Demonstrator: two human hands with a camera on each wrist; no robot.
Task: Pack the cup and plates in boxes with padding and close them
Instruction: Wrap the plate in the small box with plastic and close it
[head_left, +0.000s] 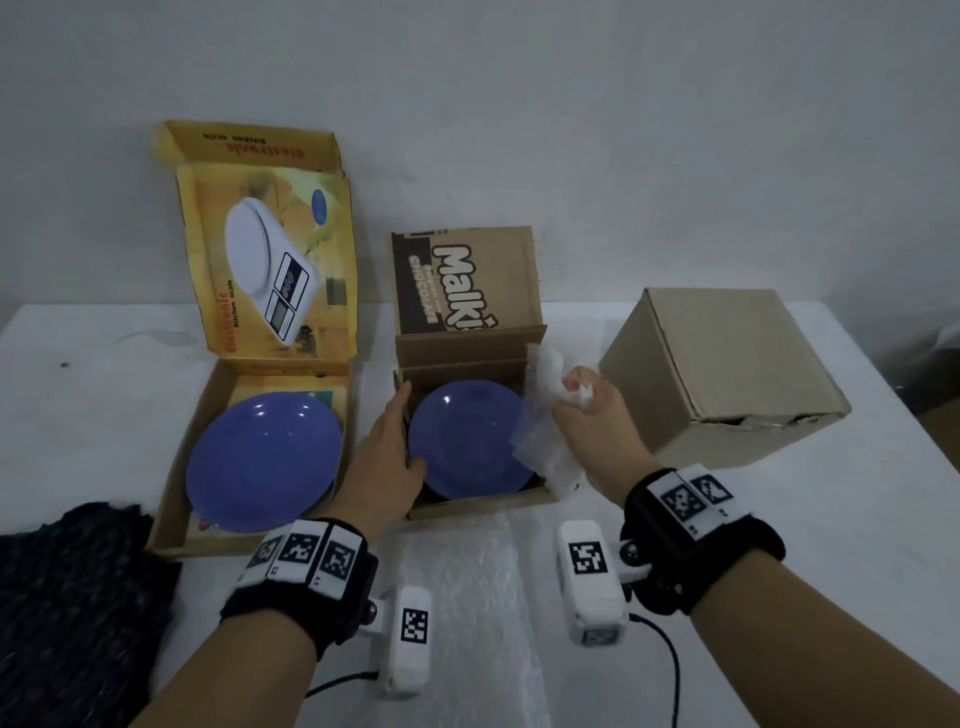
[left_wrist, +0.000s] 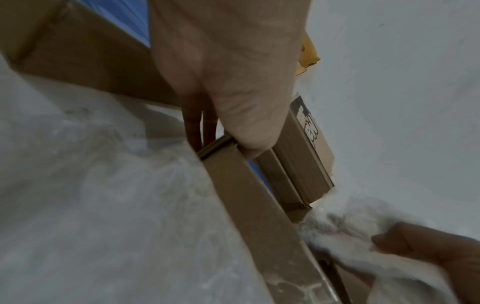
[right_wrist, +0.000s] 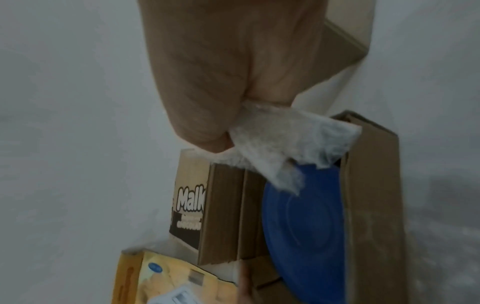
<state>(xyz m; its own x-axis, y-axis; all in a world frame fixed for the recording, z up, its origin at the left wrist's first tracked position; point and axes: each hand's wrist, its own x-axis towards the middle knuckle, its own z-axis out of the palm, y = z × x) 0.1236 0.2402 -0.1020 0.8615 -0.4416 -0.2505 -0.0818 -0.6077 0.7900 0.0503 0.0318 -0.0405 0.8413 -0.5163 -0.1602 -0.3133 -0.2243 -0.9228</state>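
A small blue plate (head_left: 467, 441) lies in the open brown Malkist box (head_left: 467, 353) at the table's middle. My left hand (head_left: 387, 452) pinches that box's left wall (left_wrist: 241, 195), thumb inside and fingers outside. My right hand (head_left: 587, 410) grips a crumpled sheet of clear bubble wrap (head_left: 540, 415) at the box's right side, partly over the plate's (right_wrist: 303, 226) edge. In the right wrist view the wrap (right_wrist: 285, 139) hangs from my fist (right_wrist: 221, 72). A larger blue plate (head_left: 265, 462) lies in the open yellow kitchen-scale box (head_left: 176, 478) on the left. No cup is visible.
A closed plain cardboard box (head_left: 727, 374) stands at the right. A dark knitted cloth (head_left: 67, 597) lies at the front left. Another bubble wrap sheet (head_left: 457, 597) lies flat on the white table in front of the middle box. A wall rises behind the boxes.
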